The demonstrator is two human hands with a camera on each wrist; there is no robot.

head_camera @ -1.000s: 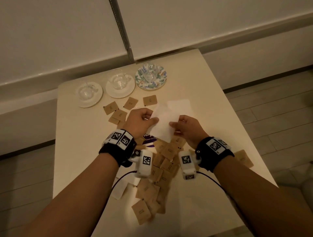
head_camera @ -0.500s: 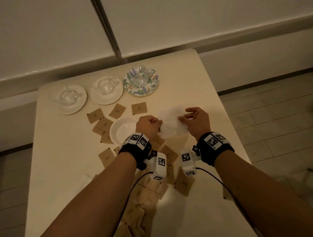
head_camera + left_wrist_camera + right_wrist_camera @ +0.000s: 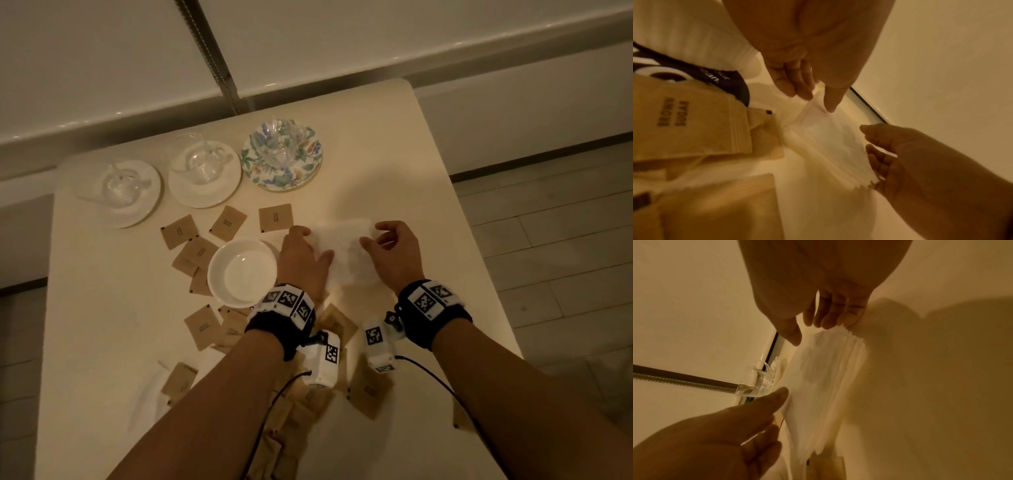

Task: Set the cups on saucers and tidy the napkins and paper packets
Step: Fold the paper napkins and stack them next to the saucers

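- A stack of white napkins (image 3: pixel 346 255) lies flat on the cream table (image 3: pixel 394 164), right of centre, between the two hands; the stack looks roughly square, with a slightly longer run from 12 to 6 o'clock in the head view, though its near edge is hard to make out.
- The left hand (image 3: pixel 301 258) sits at the stack's 9 o'clock edge. Its fingers (image 3: pixel 797 81) are bent downward and its thumb points down beside them, with the napkin's corner pinched between the two.
- The right hand (image 3: pixel 394 255) sits at the 3 o'clock edge, fingers loosely curled. In the right wrist view its fingertips (image 3: pixel 828 321) meet the far corner of the stack while the thumb stands apart, so it touches the paper without gripping it.
- An empty white saucer (image 3: pixel 242 272) lies at 9 o'clock of the left hand, just beside it.
- Brown sugar packets (image 3: pixel 226 222) lie scattered at 10 to 12 o'clock of that saucer, and more are heaped at 6 o'clock under the wrists, pointing every way.
- At the table's far edge, three glass cups stand on saucers in a row: one on a white saucer (image 3: pixel 120 192) at the left, one on a white saucer (image 3: pixel 204 174) in the middle, and one on a floral saucer (image 3: pixel 281 154) at the right.
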